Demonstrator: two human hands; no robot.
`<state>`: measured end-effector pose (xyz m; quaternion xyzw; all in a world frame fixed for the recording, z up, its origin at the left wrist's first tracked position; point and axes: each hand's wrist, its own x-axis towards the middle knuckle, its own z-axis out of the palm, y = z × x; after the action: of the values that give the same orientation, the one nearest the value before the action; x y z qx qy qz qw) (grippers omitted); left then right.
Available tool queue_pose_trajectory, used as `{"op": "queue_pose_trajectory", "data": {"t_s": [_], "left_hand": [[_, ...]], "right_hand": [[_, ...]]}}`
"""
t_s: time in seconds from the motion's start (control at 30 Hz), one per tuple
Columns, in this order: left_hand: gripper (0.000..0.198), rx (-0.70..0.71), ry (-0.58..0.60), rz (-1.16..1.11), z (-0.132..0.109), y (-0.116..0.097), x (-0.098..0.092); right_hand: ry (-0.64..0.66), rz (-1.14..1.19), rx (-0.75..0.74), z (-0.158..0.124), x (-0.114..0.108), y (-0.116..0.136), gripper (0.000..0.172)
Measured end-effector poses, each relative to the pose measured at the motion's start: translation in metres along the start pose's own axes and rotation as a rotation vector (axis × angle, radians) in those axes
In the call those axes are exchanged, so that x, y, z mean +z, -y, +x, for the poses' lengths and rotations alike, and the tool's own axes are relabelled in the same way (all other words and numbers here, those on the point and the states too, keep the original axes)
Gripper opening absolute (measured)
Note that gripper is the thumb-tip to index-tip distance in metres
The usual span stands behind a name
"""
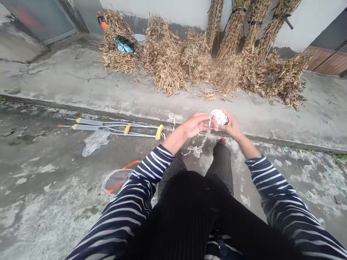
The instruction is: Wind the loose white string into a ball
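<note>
The right hand grasps a ball of white cord, its fingers wrapped around the right side and underneath. The left hand is at the ball's left side, palm partly upward and fingers bent toward it; whether they pinch a strand cannot be told. The ball is in front of the person, above the edge of a raised concrete step. Below the hands, a loose tangle of white cord hangs or lies between the dark trouser legs, and another white length is near the step.

To the left, two metal crutches with yellow pads lie side by side on the concrete ground; any marking on their shafts is too small to read. A crumpled clear plastic sheet is just beside them. Nearer the striped left sleeve is a mesh item with orange trim, partly covered by the sleeve. Along the wall are bundles of dry stalks and leaf heaps, with a blue and black cloth-like item at the left.
</note>
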<state>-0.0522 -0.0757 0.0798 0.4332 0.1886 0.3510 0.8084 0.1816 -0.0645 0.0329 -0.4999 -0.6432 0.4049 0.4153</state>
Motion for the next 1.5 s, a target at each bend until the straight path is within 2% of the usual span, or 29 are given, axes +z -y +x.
{"op": "queue_pose_trajectory", "data": {"t_s": [0.17,0.3,0.47,0.67,0.8,0.9,1.0,1.1,1.17,1.23,1.37,1.43,1.5], "left_hand": [[0.016,0.009,-0.19,-0.081,0.0,0.003,0.004],[0.016,0.045,-0.323,-0.151,-0.007,0.003,0.004],[0.018,0.023,-0.379,-0.187,-0.011,0.005,0.0],[0.019,-0.025,-0.446,-0.17,0.002,0.013,-0.008],[0.016,-0.038,-0.484,-0.179,0.013,0.021,-0.012],[0.018,-0.04,-0.489,-0.193,0.02,0.023,-0.018],[0.016,-0.045,-0.453,-0.179,0.024,0.019,-0.029],[0.015,-0.061,-0.402,-0.122,0.025,0.014,-0.042],[0.02,-0.068,-0.324,-0.068,0.024,0.012,-0.049],[0.028,-0.097,-0.186,0.012,0.022,0.01,-0.056],[0.037,-0.327,0.12,0.268,0.017,0.008,-0.076],[0.036,-0.454,0.179,0.398,0.016,0.008,-0.091],[0.031,-0.517,0.169,0.511,0.018,0.011,-0.107]], "right_hand": [[0.176,0.247,0.147,-0.025,0.035,0.005,0.098],[0.172,0.445,0.198,-0.039,0.055,0.007,0.092],[0.197,0.565,0.245,-0.048,0.063,-0.004,0.09],[0.182,0.504,0.225,-0.042,0.063,-0.016,0.095],[0.145,0.21,0.138,-0.033,0.063,-0.01,0.094],[0.135,0.064,0.142,-0.028,0.065,-0.003,0.099],[0.126,-0.02,0.15,-0.019,0.058,0.0,0.095],[0.172,-0.17,0.163,-0.007,0.034,0.002,0.089],[0.231,-0.331,0.181,0.0,0.012,0.006,0.085],[0.309,-0.511,0.182,0.005,-0.01,0.013,0.08],[0.423,-0.918,0.151,0.01,-0.045,0.039,0.079],[0.397,-1.143,0.161,0.013,-0.058,0.061,0.081],[0.323,-1.317,0.149,0.015,-0.072,0.087,0.08]]}}
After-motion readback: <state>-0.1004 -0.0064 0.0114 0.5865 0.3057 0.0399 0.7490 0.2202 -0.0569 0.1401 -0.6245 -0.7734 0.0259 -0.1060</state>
